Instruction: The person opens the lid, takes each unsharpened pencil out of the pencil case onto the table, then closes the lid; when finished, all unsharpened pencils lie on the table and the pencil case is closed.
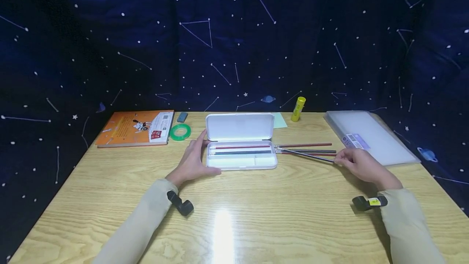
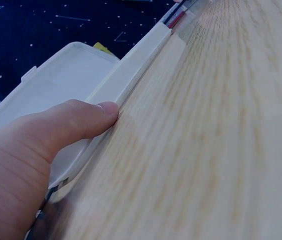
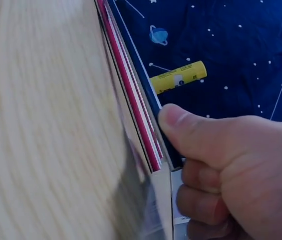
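White pencil case (image 1: 239, 150) lies open, lid upright, near the table's (image 1: 256, 215) far edge; red and dark pens lie in its tray. Left hand (image 1: 192, 160) rests against its left end, fingers relaxed. Right hand (image 1: 360, 165) pinches the dark pen (image 1: 305, 155) beside the case's right end.

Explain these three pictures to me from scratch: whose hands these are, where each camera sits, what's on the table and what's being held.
No machine here: a person works with two bare hands, wearing a camera on the head and one on each wrist.

The wide picture is from the head camera. The left hand rests against the open white pencil case, thumb at its front edge. The right hand pinches the end of a dark pen beside other pens on the wooden table.

The left wrist view shows that thumb up close; the right wrist view shows the pinch.

Also there: an orange book, green tape roll, yellow glue stick and a clear folder.
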Demonstrator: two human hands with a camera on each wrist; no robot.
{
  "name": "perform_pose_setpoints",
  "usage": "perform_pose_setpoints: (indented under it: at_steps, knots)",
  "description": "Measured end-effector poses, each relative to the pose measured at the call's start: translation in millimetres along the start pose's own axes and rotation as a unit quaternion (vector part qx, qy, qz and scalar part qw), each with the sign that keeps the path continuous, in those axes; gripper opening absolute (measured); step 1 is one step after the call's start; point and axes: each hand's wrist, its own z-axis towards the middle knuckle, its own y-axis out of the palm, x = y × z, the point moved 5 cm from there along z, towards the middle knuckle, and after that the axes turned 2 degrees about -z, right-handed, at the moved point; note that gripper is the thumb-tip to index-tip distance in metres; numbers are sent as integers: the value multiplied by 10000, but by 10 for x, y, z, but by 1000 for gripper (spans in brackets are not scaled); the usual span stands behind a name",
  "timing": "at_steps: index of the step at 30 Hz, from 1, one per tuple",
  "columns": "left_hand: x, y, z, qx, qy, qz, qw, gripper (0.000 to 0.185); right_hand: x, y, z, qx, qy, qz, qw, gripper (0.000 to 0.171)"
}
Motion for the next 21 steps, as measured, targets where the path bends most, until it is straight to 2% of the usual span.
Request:
perform_pose_setpoints:
  at_steps: [5, 10, 16, 21]
  knots:
    - [-9, -1, 6, -28, -37, -31, 10000, 135, -14, -14, -6, -296, 76, 119, 9995, 10]
    - [-5, -1, 9, -35, -54, -49, 10000, 135, -28, -1, 18, -400, -79, 54, 9992, 10]
    - [7, 0, -5, -34, -61, -58, 10000, 134, -24, 40, 94, -247, -9, -255, 9994, 7]
    - [8, 2, 7, -16, -36, -86, 10000, 135, -42, 67, 127, 121, 88, -311, 9994, 7]
